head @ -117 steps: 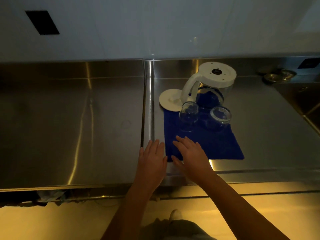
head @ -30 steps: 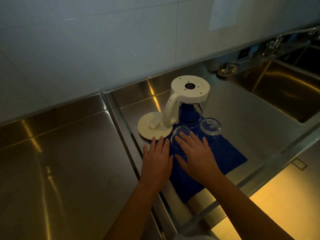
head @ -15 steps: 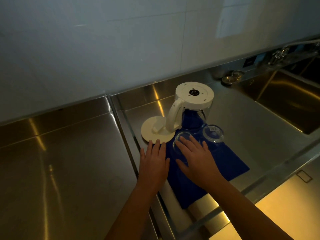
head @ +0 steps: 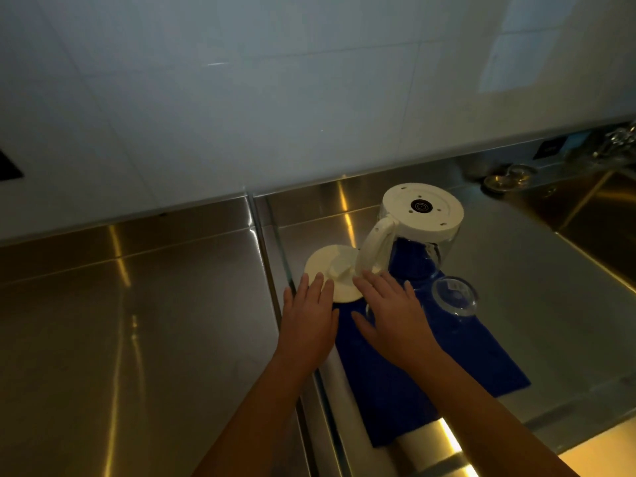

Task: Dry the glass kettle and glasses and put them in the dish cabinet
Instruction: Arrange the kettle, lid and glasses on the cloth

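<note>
**Both hands flat by the upturned kettle**

The glass kettle (head: pixel 418 242) stands upside down at the far end of the blue cloth (head: pixel 430 373), which reaches the steel counter's (head: pixel 137 321) front edge. Its white lid (head: pixel 330 270) lies at the cloth's far-left corner. One upturned glass (head: pixel 455 296) sits near the cloth's right edge. The left hand (head: pixel 308 318), fingers straight, overlaps the lid. The right hand (head: pixel 395 318), fingers spread, covers what seems to be a second glass.

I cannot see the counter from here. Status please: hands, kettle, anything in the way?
Left hand and right hand open, holding nothing. Kettle upside down on blue cloth, one glass beside it. White lid lies by the handle.
</note>
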Available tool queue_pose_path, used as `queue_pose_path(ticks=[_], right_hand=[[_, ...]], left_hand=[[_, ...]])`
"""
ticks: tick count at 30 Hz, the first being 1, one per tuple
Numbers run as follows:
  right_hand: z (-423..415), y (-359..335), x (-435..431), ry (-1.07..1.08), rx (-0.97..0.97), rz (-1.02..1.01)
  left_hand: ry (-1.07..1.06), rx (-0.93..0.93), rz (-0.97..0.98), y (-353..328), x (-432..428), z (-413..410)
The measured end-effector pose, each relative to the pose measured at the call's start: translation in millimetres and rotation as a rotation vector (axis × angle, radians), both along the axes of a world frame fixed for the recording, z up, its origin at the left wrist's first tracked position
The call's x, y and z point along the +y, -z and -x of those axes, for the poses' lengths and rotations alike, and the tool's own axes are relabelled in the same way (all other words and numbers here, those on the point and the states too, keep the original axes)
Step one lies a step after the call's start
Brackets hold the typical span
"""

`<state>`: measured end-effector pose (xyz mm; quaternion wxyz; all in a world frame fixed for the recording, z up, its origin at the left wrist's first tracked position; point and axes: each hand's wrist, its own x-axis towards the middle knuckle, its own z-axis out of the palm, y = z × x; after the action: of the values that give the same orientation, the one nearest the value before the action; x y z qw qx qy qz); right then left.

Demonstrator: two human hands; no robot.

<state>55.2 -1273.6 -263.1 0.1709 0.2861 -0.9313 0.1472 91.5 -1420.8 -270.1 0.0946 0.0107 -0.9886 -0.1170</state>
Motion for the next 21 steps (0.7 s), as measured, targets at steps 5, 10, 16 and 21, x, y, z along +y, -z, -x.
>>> queue_pose_path(ticks=[5,10,16,21], right_hand=[[14.8,2.7,-5.0,0.006,0.002,-0.007],[29.9,8.4,-14.8,0.028,0.022,-0.013],[38.1,19.3,-28.9,0.04,0.042,-0.026],[42.6,25.7,-33.7,0.065,0.033,-0.025]], left_hand=[[0.011,-0.039,0.022,15.7,-4.3,22.8],[0.029,-0.127,0.022,26.1,-10.3,49.9],[0.027,-0.203,0.067,42.2,-18.0,76.7],[0.054,-0.248,0.033,56.4,-18.3,96.8]])
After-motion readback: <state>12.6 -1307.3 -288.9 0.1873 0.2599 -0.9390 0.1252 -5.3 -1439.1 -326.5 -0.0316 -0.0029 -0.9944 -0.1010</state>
